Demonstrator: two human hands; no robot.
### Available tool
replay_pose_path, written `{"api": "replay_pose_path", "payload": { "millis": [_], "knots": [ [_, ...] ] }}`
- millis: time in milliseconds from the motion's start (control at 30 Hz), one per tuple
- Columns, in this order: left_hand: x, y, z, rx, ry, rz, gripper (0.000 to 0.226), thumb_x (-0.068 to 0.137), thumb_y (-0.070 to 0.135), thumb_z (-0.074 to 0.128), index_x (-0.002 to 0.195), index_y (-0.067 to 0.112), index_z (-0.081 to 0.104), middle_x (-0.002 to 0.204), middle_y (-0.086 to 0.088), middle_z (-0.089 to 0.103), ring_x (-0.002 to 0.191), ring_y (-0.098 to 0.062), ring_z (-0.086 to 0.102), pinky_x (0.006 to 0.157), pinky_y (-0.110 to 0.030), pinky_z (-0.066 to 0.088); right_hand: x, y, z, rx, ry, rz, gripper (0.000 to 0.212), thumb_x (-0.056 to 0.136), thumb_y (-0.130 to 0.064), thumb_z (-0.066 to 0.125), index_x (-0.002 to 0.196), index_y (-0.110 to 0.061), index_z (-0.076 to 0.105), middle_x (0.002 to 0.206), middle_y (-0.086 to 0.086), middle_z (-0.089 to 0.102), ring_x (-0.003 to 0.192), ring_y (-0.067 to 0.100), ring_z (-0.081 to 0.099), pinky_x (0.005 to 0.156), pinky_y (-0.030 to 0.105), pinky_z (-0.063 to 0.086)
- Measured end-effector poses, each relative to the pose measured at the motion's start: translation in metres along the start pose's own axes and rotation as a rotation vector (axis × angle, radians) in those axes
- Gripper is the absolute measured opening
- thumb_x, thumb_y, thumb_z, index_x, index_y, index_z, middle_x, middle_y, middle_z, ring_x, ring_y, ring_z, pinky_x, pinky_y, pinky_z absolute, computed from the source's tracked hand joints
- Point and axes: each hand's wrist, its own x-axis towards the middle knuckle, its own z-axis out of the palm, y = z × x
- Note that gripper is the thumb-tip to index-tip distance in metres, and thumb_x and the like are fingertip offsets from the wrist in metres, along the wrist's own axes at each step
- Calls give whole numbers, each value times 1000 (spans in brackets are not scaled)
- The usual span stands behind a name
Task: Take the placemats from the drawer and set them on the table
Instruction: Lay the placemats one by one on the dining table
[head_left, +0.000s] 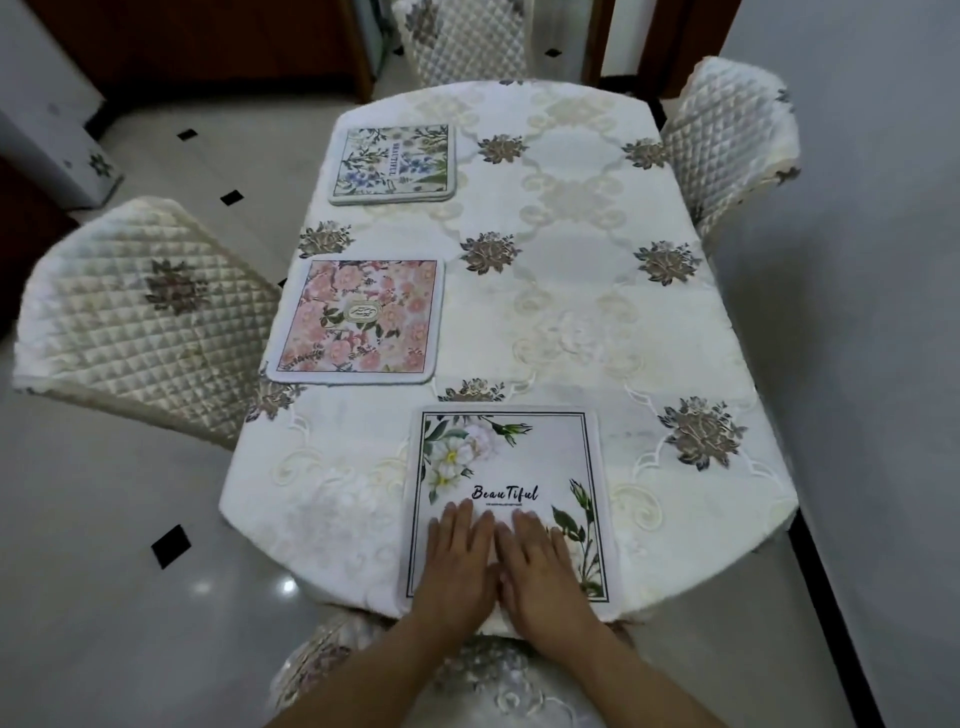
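Three placemats lie on the table (571, 322), which wears a white embroidered cloth. The nearest, a white mat with white flowers and the word "Beautiful" (524, 457), sits at the near edge. My left hand (457, 561) and my right hand (540, 566) rest flat on its near half, side by side, fingers together and pointing away from me. A pink floral mat (358, 322) lies at the left edge, mid-table. A white mat with blue flowers (393, 163) lies at the far left.
Quilted cream chairs stand at the left (140, 317), far end (467, 41) and right (732, 140); another chair back (483, 675) is just below my arms. A grey wall (872, 312) runs close along the right. Glossy tiled floor (114, 545) spreads to the left.
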Motion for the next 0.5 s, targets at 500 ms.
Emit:
{"api": "replay_pose_path", "payload": {
  "millis": [500],
  "knots": [
    [32,-77,-20,45,11,180,66,99,52,31,153,16,22,160,-16,11,148,-36,11,121,-44,4,22,66,-20,-10,-142,14,62,100,-42,25,152,-7,21,159,7,11,149,25,12,122,42,3]
  ]
}}
